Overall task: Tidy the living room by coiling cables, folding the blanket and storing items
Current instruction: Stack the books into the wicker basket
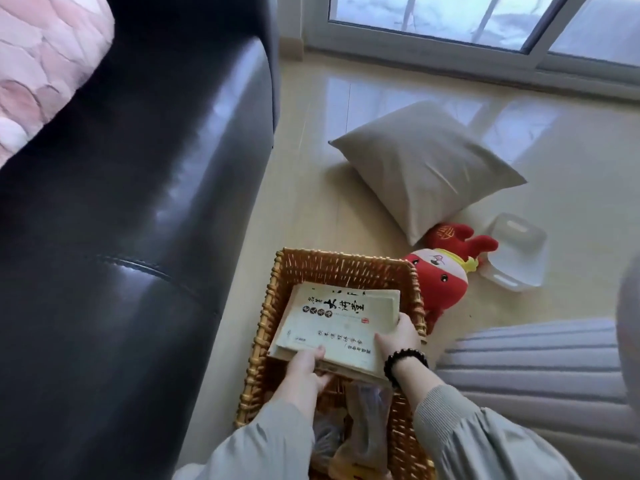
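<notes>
A small stack of pale books with black brush lettering hangs over a brown wicker basket on the floor. My left hand grips the stack's near edge, thumb on top and fingers underneath. My right hand, with a dark bead bracelet at the wrist, holds the right side of the stack. Plastic bags lie in the basket's near half, partly hidden by my sleeves.
A black leather sofa arm fills the left, with a pink blanket on top. On the floor beyond the basket lie a grey cushion, a red plush toy and a clear plastic box. A striped grey mat is at right.
</notes>
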`<state>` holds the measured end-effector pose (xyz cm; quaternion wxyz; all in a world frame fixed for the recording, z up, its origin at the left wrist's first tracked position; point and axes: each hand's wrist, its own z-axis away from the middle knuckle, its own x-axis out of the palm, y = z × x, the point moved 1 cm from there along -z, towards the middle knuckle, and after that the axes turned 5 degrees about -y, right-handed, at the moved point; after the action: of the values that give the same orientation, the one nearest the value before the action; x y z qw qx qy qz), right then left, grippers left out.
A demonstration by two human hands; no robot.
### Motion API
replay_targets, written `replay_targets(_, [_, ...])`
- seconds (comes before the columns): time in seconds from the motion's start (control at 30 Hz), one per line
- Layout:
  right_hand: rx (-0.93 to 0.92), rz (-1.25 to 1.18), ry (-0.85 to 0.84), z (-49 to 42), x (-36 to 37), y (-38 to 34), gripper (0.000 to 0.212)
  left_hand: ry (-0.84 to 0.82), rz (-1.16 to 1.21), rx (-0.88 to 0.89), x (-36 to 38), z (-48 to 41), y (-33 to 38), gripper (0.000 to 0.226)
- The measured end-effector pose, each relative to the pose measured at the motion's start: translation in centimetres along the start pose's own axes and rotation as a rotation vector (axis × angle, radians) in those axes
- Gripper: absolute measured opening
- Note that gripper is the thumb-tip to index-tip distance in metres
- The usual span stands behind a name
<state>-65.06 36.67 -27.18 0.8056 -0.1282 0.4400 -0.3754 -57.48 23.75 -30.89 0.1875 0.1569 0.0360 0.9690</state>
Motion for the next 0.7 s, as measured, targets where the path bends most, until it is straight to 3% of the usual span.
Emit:
replay_targets(0.13, [-0.026, 0.079, -0.012, -2.3, 1.3, 0.2, 0.044, 0.031, 0.037, 0.017, 0.0, -2.6, -0.1, 0.045])
replay_targets(0.3, [-0.063, 0.031, -0.093, -4.0, 2.3, -0.1, 0.074, -0.004, 0.044, 0.053, 0.2, -4.3, 0.1, 0.046])
replay_targets(0.43, [-0.005, 0.007, -0.188, -4.3, 3.5, 0.2, 0.084, -0.02, -0.292, -0.077, 0.4, -3.4, 0.1, 0.056])
replay_targets(0.53, [-0.001, 0.186, -0.239, -4.5, 4.3, 0.5, 0.076, 0.015, -0.425, -0.117, 0.1, -3.2, 0.4, 0.056])
replay_targets(0.7, [-0.141, 0.732, -0.34, -4.5, 4.5, 2.2, 0.063, 0.09, -0.34, -0.113, 0.5, -2.4, 1.2, 0.049])
